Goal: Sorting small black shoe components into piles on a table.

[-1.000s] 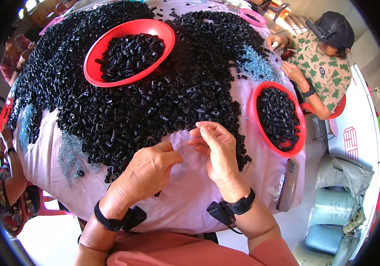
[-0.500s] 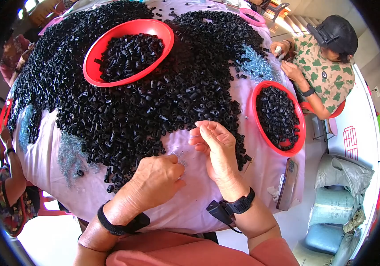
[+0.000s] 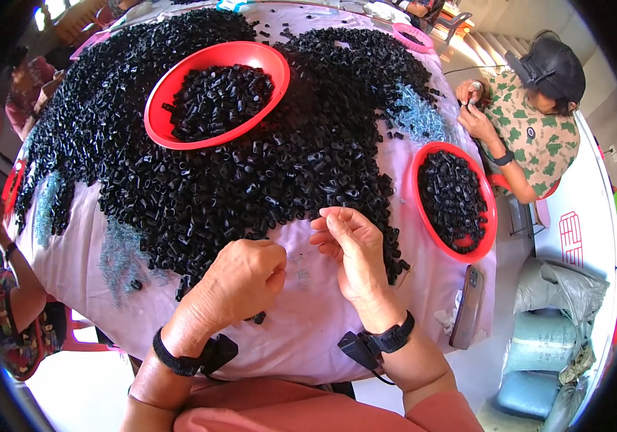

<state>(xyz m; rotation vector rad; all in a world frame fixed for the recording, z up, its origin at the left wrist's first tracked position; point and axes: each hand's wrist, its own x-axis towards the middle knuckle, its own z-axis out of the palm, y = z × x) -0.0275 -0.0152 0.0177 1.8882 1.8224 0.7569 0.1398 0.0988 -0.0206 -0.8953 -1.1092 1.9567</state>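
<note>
My left hand (image 3: 243,281) is closed, knuckles up, over the pink-white cloth (image 3: 294,353) at the near edge of a heap of small black plastic pieces (image 3: 251,176). Whatever its curled fingers hold is hidden. To its right, my right hand (image 3: 355,252) has thumb and forefinger brought together in a pinch with the other fingers bent; anything between them is too small to make out. Tiny clear bits (image 3: 300,268) lie on the cloth between the hands. A loose black piece (image 3: 259,317) rests just below my left hand.
A red basin (image 3: 277,97) of black pieces sits on the heap; another red basin (image 3: 418,191) stands at right. A phone (image 3: 469,306) lies near the right edge. Clear-blue piles (image 3: 423,119) (image 3: 123,255) flank the heap. A co-worker (image 3: 531,133) sits at right, others at left.
My left hand has shifted slightly up and left, and a black piece now shows on the cloth below it. My right hand keeps its pinch. The whole view has moved a little.
</note>
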